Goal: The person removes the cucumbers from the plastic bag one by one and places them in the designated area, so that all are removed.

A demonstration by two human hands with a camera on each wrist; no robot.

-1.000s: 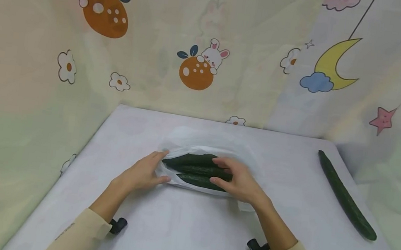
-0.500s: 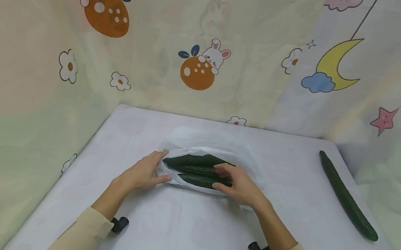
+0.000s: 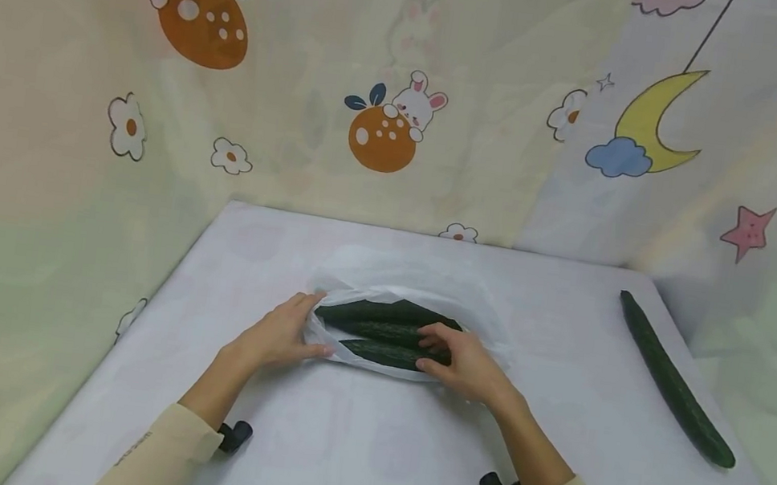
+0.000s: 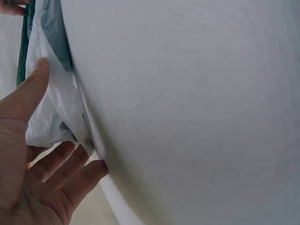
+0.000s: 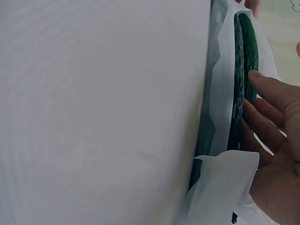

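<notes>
Here, the left hand (image 3: 280,333) rests unclenched against the white bag (image 3: 419,291), midway between the side edges of the worktop (image 3: 349,448); the right hand (image 3: 471,367), relaxed, touches the bagged cucumbers (image 3: 378,330). Uneven tugging could spill them; a knock could roll the loose cucumber (image 3: 672,380) off the right edge.

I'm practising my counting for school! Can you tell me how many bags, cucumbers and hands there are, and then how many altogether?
Bags: 1, the white bag
Cucumbers: 4, the far cucumber, middle cucumber and near cucumber in the bag, plus the loose cucumber outside it
Hands: 2, the left hand and right hand
Total: 7
</notes>
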